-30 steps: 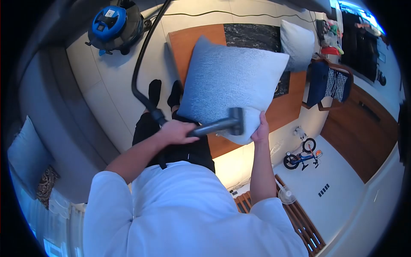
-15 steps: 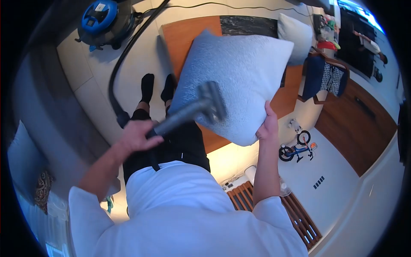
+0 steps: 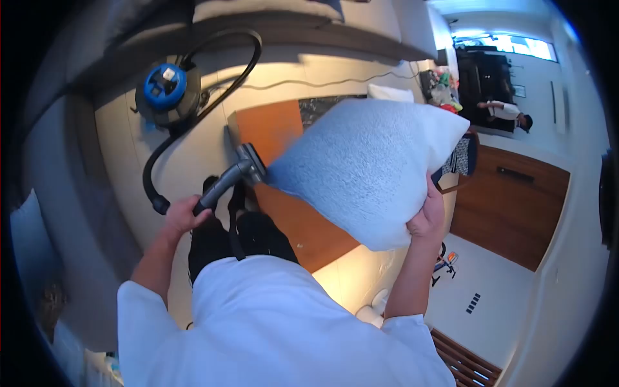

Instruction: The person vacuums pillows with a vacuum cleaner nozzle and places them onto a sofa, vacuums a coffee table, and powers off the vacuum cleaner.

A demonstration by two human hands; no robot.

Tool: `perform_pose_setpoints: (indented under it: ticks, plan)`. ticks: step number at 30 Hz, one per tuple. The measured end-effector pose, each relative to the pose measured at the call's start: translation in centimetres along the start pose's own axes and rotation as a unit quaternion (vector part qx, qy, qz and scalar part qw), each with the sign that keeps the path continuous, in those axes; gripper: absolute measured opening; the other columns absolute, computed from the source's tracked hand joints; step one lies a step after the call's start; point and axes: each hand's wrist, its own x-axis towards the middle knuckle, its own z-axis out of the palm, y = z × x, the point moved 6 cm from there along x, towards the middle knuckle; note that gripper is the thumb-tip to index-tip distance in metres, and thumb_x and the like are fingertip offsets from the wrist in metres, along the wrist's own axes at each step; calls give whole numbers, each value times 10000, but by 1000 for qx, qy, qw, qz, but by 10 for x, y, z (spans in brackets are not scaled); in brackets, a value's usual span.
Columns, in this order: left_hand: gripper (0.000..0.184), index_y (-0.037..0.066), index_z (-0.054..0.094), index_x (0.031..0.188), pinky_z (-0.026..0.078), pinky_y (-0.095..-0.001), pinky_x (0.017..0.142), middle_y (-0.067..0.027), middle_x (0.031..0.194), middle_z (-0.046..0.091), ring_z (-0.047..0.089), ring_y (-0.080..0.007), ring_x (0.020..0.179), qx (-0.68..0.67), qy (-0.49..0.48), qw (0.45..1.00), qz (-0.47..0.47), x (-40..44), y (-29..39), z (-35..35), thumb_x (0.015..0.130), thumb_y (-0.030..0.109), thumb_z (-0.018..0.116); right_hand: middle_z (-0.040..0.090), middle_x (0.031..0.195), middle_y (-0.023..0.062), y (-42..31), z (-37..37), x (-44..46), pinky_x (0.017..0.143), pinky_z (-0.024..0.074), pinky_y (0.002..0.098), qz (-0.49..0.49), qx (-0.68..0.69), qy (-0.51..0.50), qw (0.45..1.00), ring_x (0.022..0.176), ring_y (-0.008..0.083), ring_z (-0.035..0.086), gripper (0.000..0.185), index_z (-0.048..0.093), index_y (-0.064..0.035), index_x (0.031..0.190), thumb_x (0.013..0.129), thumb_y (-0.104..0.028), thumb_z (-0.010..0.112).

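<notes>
My left hand [image 3: 183, 216] is wrapped round the grey handle of a vacuum cleaner nozzle [image 3: 227, 181]. The nozzle's wide head points up beside the left corner of a pale blue-white, textured pillow [image 3: 367, 169]; whether the two touch I cannot tell. My right hand [image 3: 428, 214] grips the pillow's lower right edge, thumb on the near side, and the pillow is held up in the air above a low table [image 3: 267, 213]. A black hose [image 3: 149, 169] runs from the handle back to the vacuum cleaner body [image 3: 164, 90], which has a blue top.
A grey sofa [image 3: 71, 213] lies along the left, and another stands at the back. Behind the held pillow is a white pillow [image 3: 390, 93]. A power cord [image 3: 309, 82] crosses the floor. A small bicycle [image 3: 445, 263] stands at right. Another person [image 3: 506, 113] is in the far background.
The nozzle has moved left, from in front of the pillow's face to beside its left corner. The pillow has shifted right in view. My view has turned, showing more of the back sofa.
</notes>
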Motion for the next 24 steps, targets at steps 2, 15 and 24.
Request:
perform_pose_setpoints:
  ticks: [2,15,24]
  plan:
    - [373,123,701,999,558,-423,708,-127,834,695,688,-352,781,-79,45,991,100,8,48,-20,751,396,758,540,1416,181,-14,2,-6,1088,432,524,-57,-37,24,997,1266,343,553,484,426,-19,1446,1073,-328,417]
    - [399,112,690,986,539,-461,709,-171,836,688,669,-394,799,-45,37,993,105,-27,79,-87,814,471,719,552,1389,184,-50,51,-15,1089,422,527,-215,-27,14,976,1262,358,545,499,431,-9,1429,1054,-336,470]
    - [401,48,577,852,460,-358,494,-63,603,567,579,-192,510,-321,260,892,-184,-66,-52,-116,991,425,568,636,1220,137,-113,203,25,963,512,484,-324,29,-76,942,1098,304,633,373,563,-35,1253,1044,-330,471]
